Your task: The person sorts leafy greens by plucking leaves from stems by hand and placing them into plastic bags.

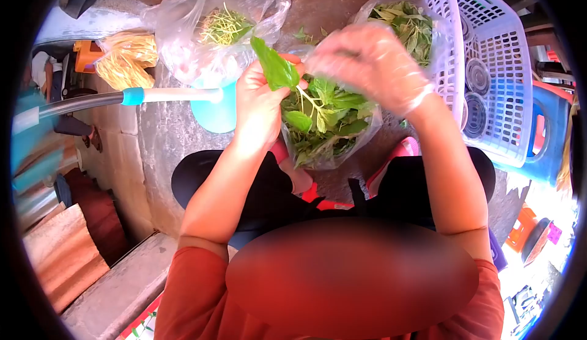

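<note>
My left hand (260, 98) is closed in a pinch on a leafy green sprig (274, 64), its big leaf pointing up and its stem slanting down to the right. Just to the right, my right hand (370, 65) wears a clear plastic glove; motion smears its fingers, so whether they hold anything cannot be told. Below both hands, a clear plastic bag full of green leaves (327, 138) stands open between my feet. Farther off on the left lies another plastic bag with thin green stems (225, 25). Behind my right hand is a bag of leaves (406, 31).
A white plastic basket (498, 59) stands at the right, beside a blue plastic stool (547, 126). On the left, a white-and-metal pole (122, 98) reaches toward a light-blue round object (213, 113). A yellow bundle (127, 59) lies near the wall.
</note>
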{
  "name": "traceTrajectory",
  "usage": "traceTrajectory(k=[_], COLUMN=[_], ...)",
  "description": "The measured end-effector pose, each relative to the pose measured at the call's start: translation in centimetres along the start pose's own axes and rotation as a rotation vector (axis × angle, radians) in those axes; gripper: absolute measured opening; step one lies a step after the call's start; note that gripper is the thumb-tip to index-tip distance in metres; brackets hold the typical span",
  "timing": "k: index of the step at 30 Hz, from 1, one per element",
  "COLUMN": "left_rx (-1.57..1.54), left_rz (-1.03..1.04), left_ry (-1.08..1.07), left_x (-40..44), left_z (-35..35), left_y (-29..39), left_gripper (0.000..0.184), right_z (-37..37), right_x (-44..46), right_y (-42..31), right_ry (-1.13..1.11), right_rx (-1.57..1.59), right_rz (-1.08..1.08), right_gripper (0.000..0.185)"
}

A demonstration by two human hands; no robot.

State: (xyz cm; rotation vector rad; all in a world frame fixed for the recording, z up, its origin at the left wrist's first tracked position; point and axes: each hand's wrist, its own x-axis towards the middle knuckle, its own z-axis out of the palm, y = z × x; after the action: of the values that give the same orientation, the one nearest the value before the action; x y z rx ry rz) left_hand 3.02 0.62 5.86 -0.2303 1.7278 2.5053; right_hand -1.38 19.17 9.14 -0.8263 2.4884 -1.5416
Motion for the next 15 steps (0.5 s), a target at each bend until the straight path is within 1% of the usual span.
traceTrajectory(k=[1, 3, 6, 8, 9, 11, 12, 15], left_rx=[-0.001, -0.008, -0.019, -0.009, -0.061, -0.166, -0.152, -0.101], left_rz=[0.009, 0.016, 0.016, 0.021, 0.052, 0.114, 0.149, 0.235], left_ry=[0.004, 0.007, 0.014, 0.031, 0.051, 0.091, 0.098, 0.118], left_x=[-0.1, -0.1, -0.2, -0.1, -0.1, -0.2, -0.1, 0.5], left_z=[0.2, 0.4, 0.3, 0.2, 0.5, 1.5, 1.5, 1.6], left_y=[0.2, 0.4, 0.4, 0.2, 0.2, 0.3, 0.5, 1.2], left_gripper=[0.015, 0.012, 0.011, 0.012, 0.012, 0.013, 0.012, 0.011], right_z=[0.8, 2.1, 2.1, 2.5, 2.7, 3.3, 3.5, 3.5], right_x=[-0.2, -0.5, -0.6, -0.5, -0.4, -0.2, -0.1, -0.1], right_y=[0.5, 1.1, 1.0, 0.7, 0.5, 0.5, 0.6, 2.1], right_ry=[-0.011, 0.010, 0.003, 0.072, 0.106, 0.098, 0.093, 0.253], right_rx=[-0.117, -0.098, -0.108, -0.051, -0.022, 0.150, 0.236, 0.578], right_rz=[-0.056, -0.014, -0.011, -0.003, 0.002, 0.153, 0.227, 0.383], right_gripper=[0.022, 0.020, 0.019, 0.019, 0.020, 0.018, 0.017, 0.023])
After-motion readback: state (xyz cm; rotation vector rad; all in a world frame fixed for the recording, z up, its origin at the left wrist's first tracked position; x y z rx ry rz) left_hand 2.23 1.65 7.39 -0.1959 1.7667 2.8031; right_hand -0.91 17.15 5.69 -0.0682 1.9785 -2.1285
